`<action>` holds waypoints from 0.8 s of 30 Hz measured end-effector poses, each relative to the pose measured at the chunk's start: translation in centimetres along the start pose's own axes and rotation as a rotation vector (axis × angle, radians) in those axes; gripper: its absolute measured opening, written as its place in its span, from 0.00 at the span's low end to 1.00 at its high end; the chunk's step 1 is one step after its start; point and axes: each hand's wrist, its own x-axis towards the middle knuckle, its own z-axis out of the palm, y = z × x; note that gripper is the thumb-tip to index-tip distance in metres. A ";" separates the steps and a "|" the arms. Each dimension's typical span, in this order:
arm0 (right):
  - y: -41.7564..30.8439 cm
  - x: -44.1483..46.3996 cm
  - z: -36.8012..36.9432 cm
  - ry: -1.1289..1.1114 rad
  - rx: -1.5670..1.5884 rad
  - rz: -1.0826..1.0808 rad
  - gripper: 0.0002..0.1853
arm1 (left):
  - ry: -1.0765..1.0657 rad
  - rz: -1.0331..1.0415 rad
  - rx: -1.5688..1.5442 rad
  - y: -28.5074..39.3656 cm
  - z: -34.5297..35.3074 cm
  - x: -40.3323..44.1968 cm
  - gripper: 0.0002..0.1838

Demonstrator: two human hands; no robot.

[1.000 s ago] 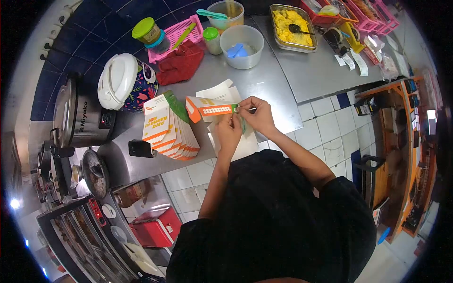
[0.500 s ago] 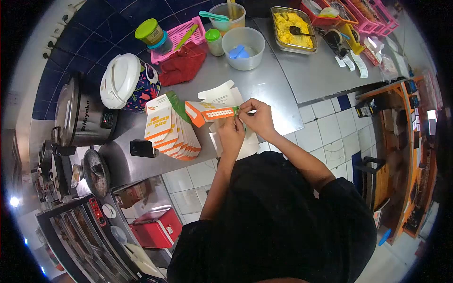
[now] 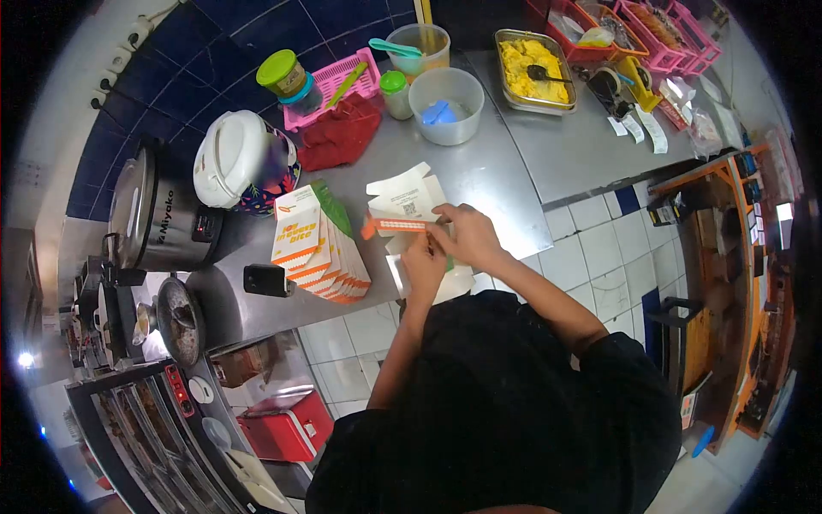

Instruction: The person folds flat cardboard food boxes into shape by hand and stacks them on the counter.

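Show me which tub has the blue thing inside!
The front tub, beside the green-lidded jar: the blue thing lies inside. The tub behind has a turquoise utensil at its rim.

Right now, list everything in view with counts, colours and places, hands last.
handled carton: 1, orange-white, at both hands
flat card: count unclear, white, beneath it
carton stack: 1, white-orange-green, left of hands
counter: steel, below these
rice cooker: 1, silver-black, left
lidded pot: 1, white-floral, beside cooker
cloth: 1, red, by basket
basket: 1, pink, near wall
green-lidded jars: 2, around basket
tubs: 2, translucent, beyond hands
food dish: 1, yellow contents, upper right
pan: 1, dark, left
shelving: orange-brown, right
smaller items: unclear
left hand: 1, carton's near edge
right hand: 1, carton's right end
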 end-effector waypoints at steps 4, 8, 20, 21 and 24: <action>-1.4 1.1 0.4 0.031 -0.172 -0.232 0.19 | 0.044 0.271 -0.041 -0.4 0.9 0.3 0.13; 0.8 3.1 2.7 0.066 -0.289 -0.331 0.12 | -0.187 -0.100 -0.105 0.0 0.1 -0.4 0.10; -4.5 1.5 -2.8 0.205 -0.225 -0.553 0.16 | 0.011 -0.351 -1.123 5.7 -9.8 3.9 0.18; -4.7 1.4 -2.9 0.220 -0.212 -0.539 0.16 | 0.005 -0.315 -1.035 5.6 -9.6 3.8 0.16; -5.0 1.0 -2.8 0.308 -0.047 -0.516 0.12 | 0.091 -0.224 -0.856 6.7 -9.1 3.4 0.13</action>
